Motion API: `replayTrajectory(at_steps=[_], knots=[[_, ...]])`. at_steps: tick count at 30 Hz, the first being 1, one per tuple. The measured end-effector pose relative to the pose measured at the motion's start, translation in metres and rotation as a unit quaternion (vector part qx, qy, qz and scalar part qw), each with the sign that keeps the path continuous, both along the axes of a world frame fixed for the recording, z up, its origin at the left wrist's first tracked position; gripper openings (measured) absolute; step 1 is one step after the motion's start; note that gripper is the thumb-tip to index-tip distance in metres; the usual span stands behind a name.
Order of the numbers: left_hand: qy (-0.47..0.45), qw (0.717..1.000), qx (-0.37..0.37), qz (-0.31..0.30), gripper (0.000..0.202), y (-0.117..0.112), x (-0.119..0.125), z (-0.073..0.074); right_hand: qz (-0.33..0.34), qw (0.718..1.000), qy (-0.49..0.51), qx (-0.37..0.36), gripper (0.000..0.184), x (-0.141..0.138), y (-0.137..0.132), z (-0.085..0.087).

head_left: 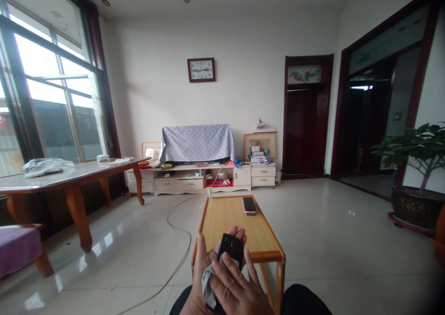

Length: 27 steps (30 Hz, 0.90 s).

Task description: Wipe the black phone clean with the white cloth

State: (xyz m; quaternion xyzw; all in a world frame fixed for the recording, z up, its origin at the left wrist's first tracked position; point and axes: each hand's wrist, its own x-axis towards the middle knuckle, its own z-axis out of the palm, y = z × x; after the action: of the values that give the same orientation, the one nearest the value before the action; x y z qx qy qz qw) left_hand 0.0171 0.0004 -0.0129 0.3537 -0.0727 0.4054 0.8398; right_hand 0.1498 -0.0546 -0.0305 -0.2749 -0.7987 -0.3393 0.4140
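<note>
A black smartphone [231, 244] lies back up across the palm of my left hand [200, 271], its camera end pointing away from me. The left thumb stands out to the side, and the fingertips show beyond the phone's far end. My right hand [238, 287] lies over the lower part of the phone, fingers extended, pressing a light grey cloth [208, 287] against it. Part of the cloth hangs out at the left, and the rest is hidden under the right hand. Beyond both hands is a small wooden table [222, 217], with another dark phone [249, 204] at its far right.
A white cable [189, 241] runs over the tiled floor, near a small pale item [210, 194] at the table's far left corner. A long table [86, 170] stands left, a potted plant [422, 185] right. A low cabinet [194, 185] bears a cloth-covered object [198, 143].
</note>
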Motion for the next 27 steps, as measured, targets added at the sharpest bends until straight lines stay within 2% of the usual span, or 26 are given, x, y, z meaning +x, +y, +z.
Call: replayTrajectory(at_steps=[4, 6, 8, 11, 13, 17, 21, 23, 27], knots=[[0.003, 0.999, 0.024, -0.031, 0.096, 0.002, 0.000, -0.004, -0.066, 0.993, 0.003, -0.101, 0.072, 0.011, 0.001, 0.025], [0.003, 1.000, 0.018, -0.020, 0.097, 0.003, -0.004, -0.004, -0.078, 0.991, 0.003, -0.106, 0.077, 0.016, 0.001, 0.022], [-0.004, 1.000, 0.002, 0.003, 0.096, 0.003, -0.008, -0.005, -0.058, 0.996, 0.008, -0.062, 0.070, 0.016, 0.001, 0.008], [-0.013, 0.999, -0.030, 0.029, 0.092, 0.003, -0.010, -0.007, -0.033, 0.999, 0.022, 0.009, 0.046, 0.010, 0.001, -0.016], [-0.016, 0.998, -0.045, 0.033, 0.090, 0.002, -0.009, -0.009, -0.023, 0.999, 0.035, 0.011, 0.045, 0.009, 0.002, -0.021], [-0.020, 0.999, -0.035, 0.018, 0.088, 0.002, -0.007, -0.009, -0.010, 0.994, 0.080, -0.067, 0.058, 0.017, 0.001, -0.002], [-0.015, 1.000, -0.010, -0.019, 0.088, -0.001, -0.007, -0.007, -0.019, 0.978, 0.153, -0.139, 0.057, 0.028, -0.006, 0.019], [-0.006, 0.999, 0.001, -0.031, 0.086, -0.002, -0.007, -0.007, -0.020, 0.980, 0.145, -0.134, 0.056, 0.032, -0.008, 0.023], [0.030, 0.999, 0.010, -0.027, 0.067, -0.001, -0.007, -0.009, -0.034, 0.992, 0.092, -0.083, 0.054, 0.034, -0.002, 0.020]])
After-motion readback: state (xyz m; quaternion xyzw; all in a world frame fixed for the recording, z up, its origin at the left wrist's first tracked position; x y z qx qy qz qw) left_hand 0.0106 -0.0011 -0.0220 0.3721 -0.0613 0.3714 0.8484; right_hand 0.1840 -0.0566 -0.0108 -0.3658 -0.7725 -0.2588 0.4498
